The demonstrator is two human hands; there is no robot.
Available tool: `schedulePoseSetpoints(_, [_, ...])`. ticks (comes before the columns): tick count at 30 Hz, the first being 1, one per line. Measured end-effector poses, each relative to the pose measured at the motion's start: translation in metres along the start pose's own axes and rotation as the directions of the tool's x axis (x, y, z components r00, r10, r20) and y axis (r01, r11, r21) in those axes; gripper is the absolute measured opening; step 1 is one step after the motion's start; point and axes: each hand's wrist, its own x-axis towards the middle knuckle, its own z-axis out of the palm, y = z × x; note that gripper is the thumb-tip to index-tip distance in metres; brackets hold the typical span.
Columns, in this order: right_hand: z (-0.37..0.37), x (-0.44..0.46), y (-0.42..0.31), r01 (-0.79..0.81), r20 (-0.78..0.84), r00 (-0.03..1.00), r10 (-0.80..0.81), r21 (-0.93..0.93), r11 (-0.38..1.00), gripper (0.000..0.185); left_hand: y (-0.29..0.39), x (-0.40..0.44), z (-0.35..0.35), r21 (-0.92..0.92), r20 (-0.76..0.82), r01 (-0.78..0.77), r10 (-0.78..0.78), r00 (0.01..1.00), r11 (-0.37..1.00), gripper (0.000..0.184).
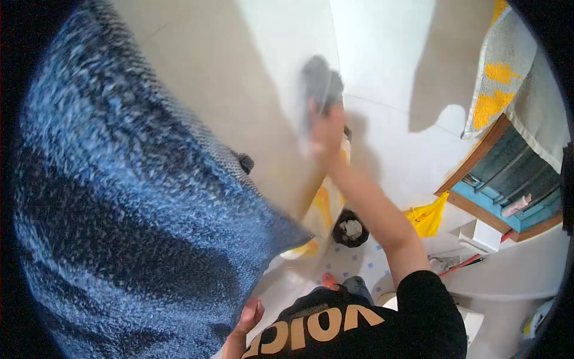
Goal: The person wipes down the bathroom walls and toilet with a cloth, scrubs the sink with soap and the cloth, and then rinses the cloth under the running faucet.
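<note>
My right hand (326, 134) is raised against the pale tiled wall (382, 66), its fingers closed on a dark grey cloth (321, 81). Both hand and cloth are smeared by motion. A large blue-and-black towel (149, 209) hangs close to the camera and fills the left side. At its lower edge is my left hand (250, 315), partly covered by the towel. Its fingers are mostly hidden, and whether it grips the towel I cannot tell.
A dark knob (245, 163) sticks out beside the towel. On the right are a wood-framed window (472, 167), a white and yellow towel (496, 90) and a yellow cloth (427, 215). Below my right forearm stands a black-lined bin (341, 236) on the spotted floor (371, 263).
</note>
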Motion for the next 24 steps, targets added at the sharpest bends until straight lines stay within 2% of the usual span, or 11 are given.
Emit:
schedulePoseSetpoints(5, [0.012,-0.127,-0.004,0.215,0.208,0.948,-0.240,0.139,0.967,0.024,0.010,0.032,-0.027,-0.091,0.263,0.151,-0.123,0.957,0.984,0.013])
schedulePoseSetpoints(6, [0.011,-0.140,-0.010,0.245,0.261,0.922,-0.287,0.184,0.952,0.024,0.010,0.034,-0.027,-0.080,0.265,0.150,-0.124,0.956,0.985,0.013])
schedulePoseSetpoints(9, [0.007,-0.149,-0.014,0.311,0.310,0.870,-0.384,0.262,0.914,0.027,0.017,0.034,-0.027,0.157,0.346,0.209,-0.253,0.904,0.965,0.012])
schedulePoseSetpoints(10, [0.006,-0.139,-0.016,0.325,0.298,0.867,-0.398,0.267,0.907,0.028,0.022,0.047,-0.031,0.074,0.098,0.218,-0.225,0.969,0.973,0.012])
schedulePoseSetpoints(11, [0.006,-0.125,-0.017,0.327,0.263,0.880,-0.394,0.265,0.907,0.029,0.027,0.055,-0.035,-0.007,-0.163,0.206,-0.205,0.965,0.978,0.011])
schedulePoseSetpoints(14, [0.003,-0.066,-0.016,0.168,0.122,0.970,-0.209,0.282,0.944,0.032,0.035,0.048,-0.035,-0.028,-0.082,0.334,-0.335,0.938,0.942,0.009])
schedulePoseSetpoints(17, [-0.005,0.001,0.003,-0.202,0.070,0.979,0.190,0.420,0.885,0.035,0.035,0.056,-0.040,-0.019,-0.060,0.370,-0.370,0.927,0.929,0.008])
schedulePoseSetpoints(19, [-0.008,0.022,0.024,-0.183,0.046,0.982,0.183,0.475,0.861,0.035,0.038,0.057,-0.040,0.049,0.005,0.429,-0.429,0.903,0.902,0.011])
schedulePoseSetpoints(20, [-0.013,0.024,0.023,-0.005,-0.042,0.999,0.026,0.435,0.900,0.037,0.039,0.060,-0.042,0.041,-0.013,0.441,-0.441,0.898,0.897,0.010])
schedulePoseSetpoints(23, [-0.001,0.008,0.032,-0.075,0.015,0.997,0.078,0.507,0.859,0.046,0.043,0.055,-0.041,0.040,-0.028,0.510,-0.509,0.860,0.859,0.010])
schedulePoseSetpoints(24, [-0.003,-0.013,0.013,-0.011,0.002,1.000,0.011,0.473,0.881,0.047,0.049,0.060,-0.043,0.034,-0.027,0.545,-0.544,0.839,0.838,0.009])
